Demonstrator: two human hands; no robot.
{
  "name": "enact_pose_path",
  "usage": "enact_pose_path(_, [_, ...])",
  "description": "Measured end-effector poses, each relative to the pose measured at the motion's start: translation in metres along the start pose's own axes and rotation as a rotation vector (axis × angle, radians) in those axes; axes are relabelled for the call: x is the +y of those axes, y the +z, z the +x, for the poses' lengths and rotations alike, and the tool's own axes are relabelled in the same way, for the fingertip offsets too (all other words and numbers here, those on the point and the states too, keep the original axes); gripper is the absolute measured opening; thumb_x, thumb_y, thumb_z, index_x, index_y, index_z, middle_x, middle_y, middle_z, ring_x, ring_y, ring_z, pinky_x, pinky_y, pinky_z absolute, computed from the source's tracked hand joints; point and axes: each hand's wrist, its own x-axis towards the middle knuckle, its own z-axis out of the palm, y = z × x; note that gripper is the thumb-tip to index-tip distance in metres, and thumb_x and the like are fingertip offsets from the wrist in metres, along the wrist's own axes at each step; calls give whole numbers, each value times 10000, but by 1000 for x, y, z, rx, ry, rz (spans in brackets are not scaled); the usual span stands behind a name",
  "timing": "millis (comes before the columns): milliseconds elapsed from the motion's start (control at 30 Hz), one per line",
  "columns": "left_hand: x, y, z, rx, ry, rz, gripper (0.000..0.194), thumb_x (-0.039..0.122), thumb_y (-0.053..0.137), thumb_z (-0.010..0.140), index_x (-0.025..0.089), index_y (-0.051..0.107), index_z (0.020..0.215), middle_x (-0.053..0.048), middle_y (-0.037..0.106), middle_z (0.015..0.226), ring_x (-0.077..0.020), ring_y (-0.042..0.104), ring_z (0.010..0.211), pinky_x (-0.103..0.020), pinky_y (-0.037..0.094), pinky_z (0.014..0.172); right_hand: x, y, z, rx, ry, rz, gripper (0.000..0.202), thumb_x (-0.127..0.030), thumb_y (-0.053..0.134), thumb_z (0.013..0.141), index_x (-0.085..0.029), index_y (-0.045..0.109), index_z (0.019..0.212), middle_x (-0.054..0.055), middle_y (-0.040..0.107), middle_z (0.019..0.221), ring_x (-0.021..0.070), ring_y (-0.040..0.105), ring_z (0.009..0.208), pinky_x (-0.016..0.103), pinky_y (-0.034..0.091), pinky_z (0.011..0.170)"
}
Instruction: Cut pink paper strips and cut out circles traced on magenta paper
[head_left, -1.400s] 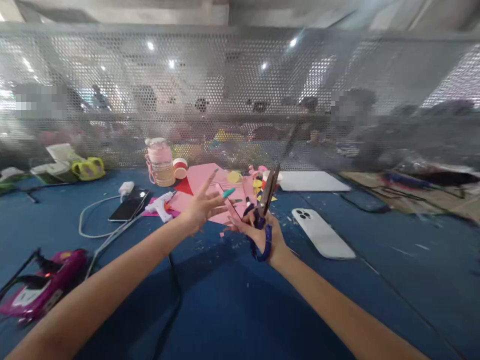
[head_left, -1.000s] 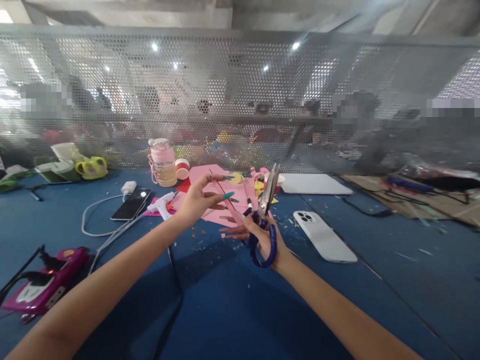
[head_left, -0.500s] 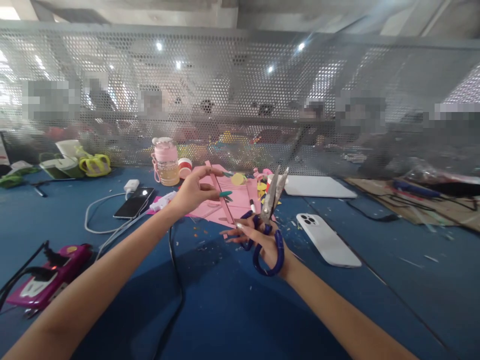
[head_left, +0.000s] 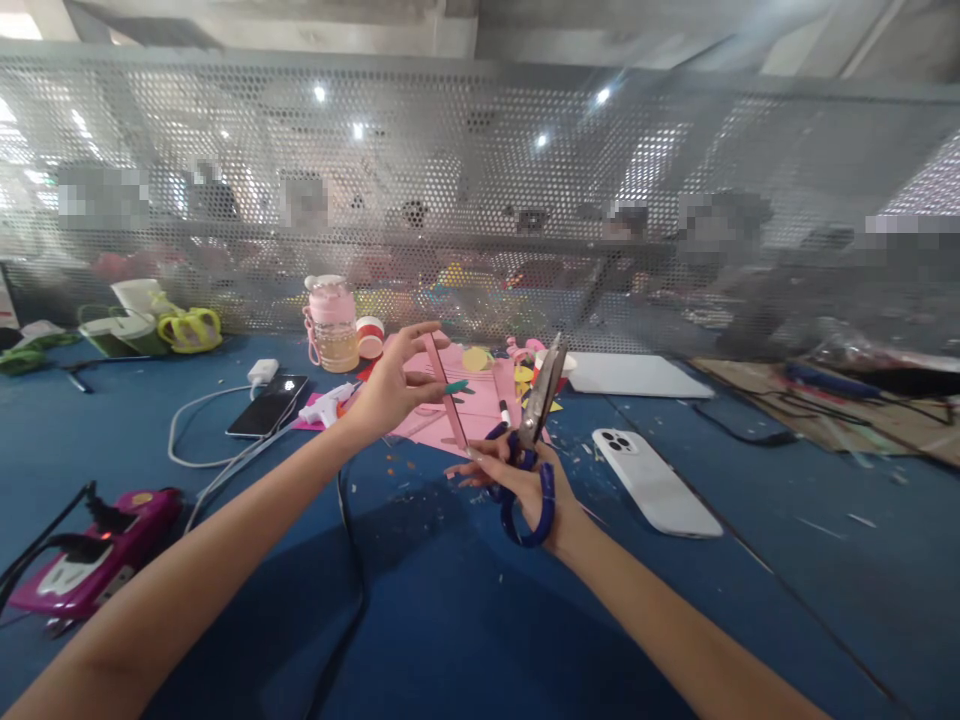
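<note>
Item: one pink paper strip (head_left: 445,385), held slanting in the air above the blue table (head_left: 435,620), between our two hands.

Left hand (head_left: 394,390): fingers closed to a narrow pinch on the strip's upper part, green nail showing.

Right hand (head_left: 536,490): thumb and fingers at the strip's lower end; the same hand carries one pair of scissors (head_left: 532,418), blue handles looped about it, blades pointing up and away from us, slightly parted.

Behind the strip: pink paper sheets (head_left: 420,425), with one yellow paper circle (head_left: 477,358) and one marker (head_left: 505,413) on them. Small paper scraps scattered nearby.

To our left: one white glue gun (head_left: 328,404); one pink-topped bottle (head_left: 331,325), upright, beside a red and white cup (head_left: 370,338); one black phone (head_left: 268,408), near a white charger (head_left: 262,372); one magenta power strip (head_left: 97,560), two black plugs in it.

To our right: one white phone (head_left: 656,482), camera side up; one flat white panel (head_left: 637,374), farther back; brown cardboard (head_left: 825,420) beyond, under assorted items.

At the rear: one perforated metal screen (head_left: 450,150).
</note>
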Motion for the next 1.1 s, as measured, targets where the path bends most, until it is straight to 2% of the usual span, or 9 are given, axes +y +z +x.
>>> enact_pose_path(100, [-3,8,-3,74,28,-93,611,139,693,622,262,360,1119,-57,457,1239,-67,617,634,-217,559,597,2,0,0,-13,-5,35,418,-286,797,504,-171,398,558,30,693,763,212,684,612,272,554,541])
enact_pose_path(200, [-6,17,-7,111,10,-175,543,135,685,636,252,377,1068,-50,453,1234,-79,630,669,-207,548,600,2,0,-1,-26,-3,81,405,-283,792,517,-176,405,567,28,697,776,218,683,619,302,561,565])
enact_pose_path(300, [-10,25,-11,68,-48,-194,422,139,666,652,208,436,999,-62,446,1236,-74,623,674,-200,537,592,-1,2,-1,-7,3,102,413,-289,797,504,-183,402,562,23,701,764,218,681,606,311,559,568])
enact_pose_path(400, [-13,27,-14,12,-78,-193,444,131,671,639,195,464,1028,-79,418,1265,-76,611,691,-196,526,573,-4,3,0,19,-3,90,447,-311,806,474,-188,382,541,26,703,738,216,673,562,318,554,549])
enact_pose_path(600, [-10,19,-9,31,-25,-197,498,120,651,667,231,476,1119,-58,396,1317,-95,607,774,-236,535,686,0,2,0,-9,46,59,429,-292,806,481,-180,399,553,25,699,730,208,674,564,295,545,532])
enact_pose_path(767, [-5,10,-3,93,24,-168,549,92,661,639,267,498,1134,-39,356,1349,-73,602,730,-248,543,686,4,1,0,-3,77,32,440,-298,813,468,-177,397,547,26,696,742,206,676,573,279,542,511])
enact_pose_path(900, [-3,6,-3,-7,-25,-191,679,94,677,620,301,438,1221,-58,315,1378,-99,621,727,-242,545,611,4,0,0,-18,51,42,422,-301,802,495,-185,404,573,15,688,732,211,677,593,286,537,525])
enact_pose_path(1000, [-4,5,-4,-89,-89,-214,729,81,680,606,321,422,1244,-69,306,1397,-125,633,744,-265,547,617,3,-2,0,-21,38,51,420,-294,796,507,-188,396,574,15,690,738,208,674,581,291,533,530])
enact_pose_path(1100, [-7,8,-4,-42,-97,-243,674,64,677,598,321,479,1189,-58,325,1403,-133,638,779,-278,542,657,2,-2,0,-20,29,59,417,-287,793,512,-187,393,572,21,697,762,202,674,577,286,530,534])
